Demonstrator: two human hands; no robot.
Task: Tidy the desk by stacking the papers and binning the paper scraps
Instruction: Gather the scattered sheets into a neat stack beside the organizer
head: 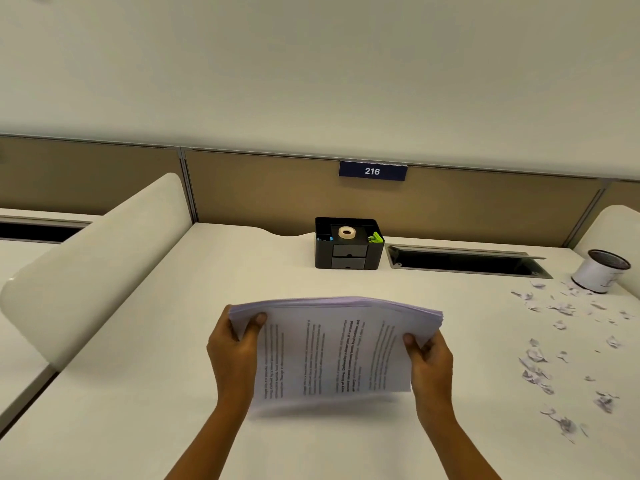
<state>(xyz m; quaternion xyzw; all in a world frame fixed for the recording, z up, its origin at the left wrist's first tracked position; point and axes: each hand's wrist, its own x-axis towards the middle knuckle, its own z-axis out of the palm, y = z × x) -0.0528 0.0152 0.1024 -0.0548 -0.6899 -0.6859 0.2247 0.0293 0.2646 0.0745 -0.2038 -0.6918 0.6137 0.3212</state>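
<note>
A thick stack of printed papers (334,351) stands on its lower edge on the white desk (173,341), tilted toward me with the text running sideways. My left hand (235,355) grips its left side and my right hand (429,362) grips its right side, thumbs on the front sheet. Torn paper scraps (554,344) lie scattered over the right part of the desk. A small round bin (601,271), white with a dark mesh rim, stands at the far right beyond the scraps.
A black desk organiser (348,245) with a tape roll and a green clip stands at the back centre. An open cable tray (467,263) lies right of it. A rounded white divider (97,268) borders the desk's left side.
</note>
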